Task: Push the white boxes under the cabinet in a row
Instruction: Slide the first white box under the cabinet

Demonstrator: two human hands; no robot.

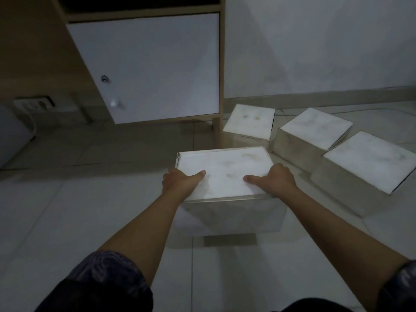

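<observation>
A white box sits on the tiled floor right in front of me, just before the cabinet's right leg. My left hand grips its left side with the thumb on the lid. My right hand grips its right side the same way. Three more white boxes lie to the right in a slanting line: one beside the leg, one in the middle, one nearest the right edge. The cabinet has a white door and a wooden frame, with a dark gap beneath it.
A white wall with a grey skirting board runs behind the boxes, and a thin cable lies along it. A wall socket with a plugged cord sits at the left, below the cabinet. A pale rounded object fills the left edge.
</observation>
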